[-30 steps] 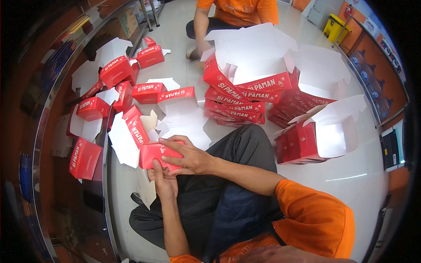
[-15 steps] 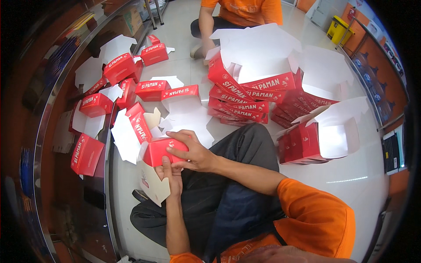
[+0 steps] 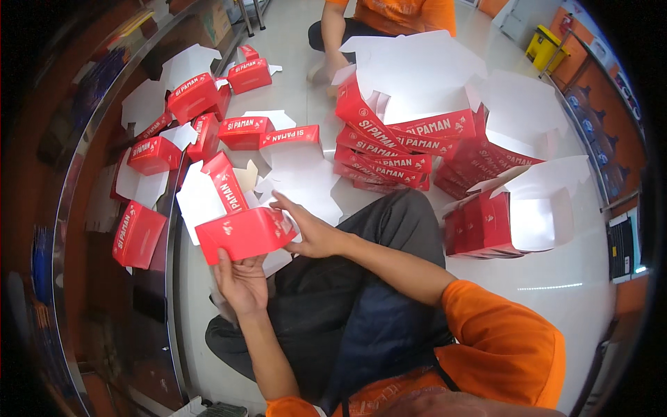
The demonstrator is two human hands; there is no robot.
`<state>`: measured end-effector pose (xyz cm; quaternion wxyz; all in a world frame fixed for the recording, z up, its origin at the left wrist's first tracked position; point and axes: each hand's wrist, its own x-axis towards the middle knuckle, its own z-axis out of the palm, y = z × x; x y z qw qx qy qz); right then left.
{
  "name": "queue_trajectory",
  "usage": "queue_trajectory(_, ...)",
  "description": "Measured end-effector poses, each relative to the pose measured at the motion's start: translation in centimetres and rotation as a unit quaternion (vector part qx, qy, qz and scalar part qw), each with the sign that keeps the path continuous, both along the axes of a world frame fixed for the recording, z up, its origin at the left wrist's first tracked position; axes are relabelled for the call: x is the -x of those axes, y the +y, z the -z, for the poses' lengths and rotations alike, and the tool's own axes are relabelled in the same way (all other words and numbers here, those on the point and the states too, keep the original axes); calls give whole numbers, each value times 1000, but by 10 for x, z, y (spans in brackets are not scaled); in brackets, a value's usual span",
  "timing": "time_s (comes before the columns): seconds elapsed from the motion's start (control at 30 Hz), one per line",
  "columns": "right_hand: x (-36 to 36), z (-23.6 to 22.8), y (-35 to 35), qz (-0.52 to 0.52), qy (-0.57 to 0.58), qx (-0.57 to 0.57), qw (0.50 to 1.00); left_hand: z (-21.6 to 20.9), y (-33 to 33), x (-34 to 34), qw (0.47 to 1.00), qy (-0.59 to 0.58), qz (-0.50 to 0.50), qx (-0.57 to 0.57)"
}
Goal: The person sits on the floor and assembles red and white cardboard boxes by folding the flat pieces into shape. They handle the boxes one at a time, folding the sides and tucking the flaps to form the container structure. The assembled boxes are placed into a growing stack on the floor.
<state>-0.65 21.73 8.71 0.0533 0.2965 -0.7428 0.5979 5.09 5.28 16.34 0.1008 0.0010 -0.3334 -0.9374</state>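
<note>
A red cardboard food box is between my hands above my crossed legs, a plain red side turned up toward me. Underneath, my left hand supports it, thumb against its near edge and fingers under it. My right hand grips its right end, with some fingertips hidden behind the box. A pale flap shows below the box, between my hands. Just beyond stands another open red box with white inner flaps.
More red boxes lie on the floor and along the metal shelf at left. Stacks of nested open boxes stand ahead and right, one group by my knee. A person in orange sits beyond them.
The box has been turned over so that a broad red side faces up, and its hanging pale lid has swung underneath. My left hand has moved slightly left.
</note>
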Motion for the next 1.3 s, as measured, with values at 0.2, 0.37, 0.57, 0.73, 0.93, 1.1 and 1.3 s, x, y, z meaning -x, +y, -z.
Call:
queue_trajectory(0.2,9,32,-11,-32,-223,-38,974,34,-37,9,988,82,50,120)
queue_trajectory(0.37,11,3,1,-63,-387,84,916,30,-23,0,575,88,69,810)
queue_trajectory(0.57,15,-20,19,-124,-506,105,847,51,-23,12,590,17,88,803)
queue_trajectory(0.73,18,-21,18,-37,-299,-154,941,43,-36,14,649,-4,117,751)
queue_trajectory(0.93,19,-12,19,-24,40,-84,995,57,-50,24,726,18,169,666)
queue_trajectory(1.1,12,-9,16,0,24,0,1000,59,-55,12,707,-34,170,685)
queue_trajectory(1.3,18,-10,24,-54,-127,113,984,70,-57,14,758,-30,167,630)
